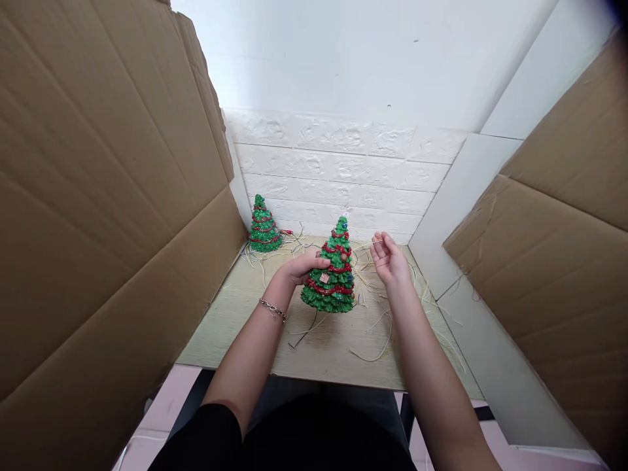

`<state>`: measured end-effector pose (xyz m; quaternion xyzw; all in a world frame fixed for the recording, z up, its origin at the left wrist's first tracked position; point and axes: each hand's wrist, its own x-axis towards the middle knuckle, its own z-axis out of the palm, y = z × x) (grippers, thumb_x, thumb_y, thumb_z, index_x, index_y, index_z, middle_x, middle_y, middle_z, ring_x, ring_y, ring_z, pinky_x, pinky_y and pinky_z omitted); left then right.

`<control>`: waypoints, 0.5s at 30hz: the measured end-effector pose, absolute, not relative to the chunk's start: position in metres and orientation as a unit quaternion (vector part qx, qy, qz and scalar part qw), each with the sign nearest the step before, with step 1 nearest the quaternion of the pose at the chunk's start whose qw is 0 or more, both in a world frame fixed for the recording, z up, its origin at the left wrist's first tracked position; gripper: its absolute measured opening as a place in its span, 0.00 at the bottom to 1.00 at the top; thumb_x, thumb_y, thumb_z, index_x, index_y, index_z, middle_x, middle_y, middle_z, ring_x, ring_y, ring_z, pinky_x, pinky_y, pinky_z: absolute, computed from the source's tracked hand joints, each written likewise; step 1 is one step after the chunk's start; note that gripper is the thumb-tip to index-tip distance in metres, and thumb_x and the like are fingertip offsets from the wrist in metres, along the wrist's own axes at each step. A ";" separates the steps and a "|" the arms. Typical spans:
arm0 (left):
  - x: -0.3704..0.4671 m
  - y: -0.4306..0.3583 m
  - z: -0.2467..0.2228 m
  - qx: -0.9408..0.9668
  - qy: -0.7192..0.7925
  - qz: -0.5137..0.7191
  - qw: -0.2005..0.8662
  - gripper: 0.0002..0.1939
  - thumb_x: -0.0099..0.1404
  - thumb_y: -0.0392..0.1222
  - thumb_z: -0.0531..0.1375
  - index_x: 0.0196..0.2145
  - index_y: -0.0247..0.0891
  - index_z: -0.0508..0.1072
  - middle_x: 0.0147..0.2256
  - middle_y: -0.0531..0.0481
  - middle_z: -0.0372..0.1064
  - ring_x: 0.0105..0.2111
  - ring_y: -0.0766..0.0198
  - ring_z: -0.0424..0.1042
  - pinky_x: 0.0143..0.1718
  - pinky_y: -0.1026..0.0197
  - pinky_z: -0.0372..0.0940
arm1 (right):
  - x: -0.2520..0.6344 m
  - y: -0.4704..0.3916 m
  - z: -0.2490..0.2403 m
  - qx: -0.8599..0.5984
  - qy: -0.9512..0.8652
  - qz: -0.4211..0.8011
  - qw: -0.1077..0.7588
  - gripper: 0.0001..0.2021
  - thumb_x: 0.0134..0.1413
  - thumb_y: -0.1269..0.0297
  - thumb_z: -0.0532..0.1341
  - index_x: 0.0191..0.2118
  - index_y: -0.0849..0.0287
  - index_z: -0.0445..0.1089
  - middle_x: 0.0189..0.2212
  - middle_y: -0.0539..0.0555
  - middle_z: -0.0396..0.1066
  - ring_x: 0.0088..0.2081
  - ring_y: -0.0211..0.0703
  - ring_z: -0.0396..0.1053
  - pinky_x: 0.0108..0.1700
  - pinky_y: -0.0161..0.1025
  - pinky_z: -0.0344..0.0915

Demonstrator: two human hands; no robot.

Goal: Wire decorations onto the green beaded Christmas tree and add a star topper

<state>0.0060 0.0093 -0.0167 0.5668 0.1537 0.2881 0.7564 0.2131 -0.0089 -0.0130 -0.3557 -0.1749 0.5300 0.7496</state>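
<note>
A green model Christmas tree (330, 288) with red garlands, small ornaments and a clear star on top is upright in my left hand (307, 265), which grips its left side with the thumb across the front. To the right of the tree, my right hand (386, 257) is raised, palm toward the tree, thumb and index fingertip pinching the end of a thin pale yellow wire (363, 245). That wire runs left toward the tree; where it ends is hidden.
A second green tree (265, 229) stands at the back left of the wooden table (220, 333), near a red-handled tool (286, 231). Loose wires (385, 350) lie scattered around. Cardboard sheets (118, 196) rise at both sides, and a white brick-patterned wall (333, 167) is behind.
</note>
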 end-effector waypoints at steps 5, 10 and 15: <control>0.004 0.013 -0.019 0.565 0.164 0.283 0.757 0.33 0.37 0.48 0.71 0.41 0.29 0.72 0.38 0.36 0.73 0.38 0.50 0.73 0.40 0.54 0.67 | 0.227 -0.006 -0.011 -0.322 -0.126 0.523 0.779 0.09 0.48 0.78 0.56 0.30 0.56 0.61 0.25 0.44 0.71 0.28 0.28 0.71 0.37 0.29 0.69; 0.001 0.014 -0.014 0.542 0.196 0.321 0.751 0.31 0.39 0.46 0.71 0.40 0.30 0.72 0.37 0.38 0.74 0.37 0.53 0.74 0.37 0.57 0.68 | 0.235 -0.008 -0.010 -0.311 -0.178 0.467 0.808 0.13 0.43 0.78 0.59 0.29 0.56 0.55 0.21 0.42 0.66 0.19 0.28 0.64 0.27 0.29 0.67; 0.008 0.009 -0.004 0.516 0.265 0.388 0.717 0.27 0.38 0.42 0.71 0.38 0.30 0.73 0.35 0.41 0.74 0.34 0.56 0.74 0.35 0.60 0.68 | 0.231 -0.009 -0.010 -0.347 -0.267 0.456 0.775 0.10 0.43 0.71 0.61 0.32 0.57 0.59 0.18 0.40 0.61 0.14 0.25 0.49 0.15 0.24 0.49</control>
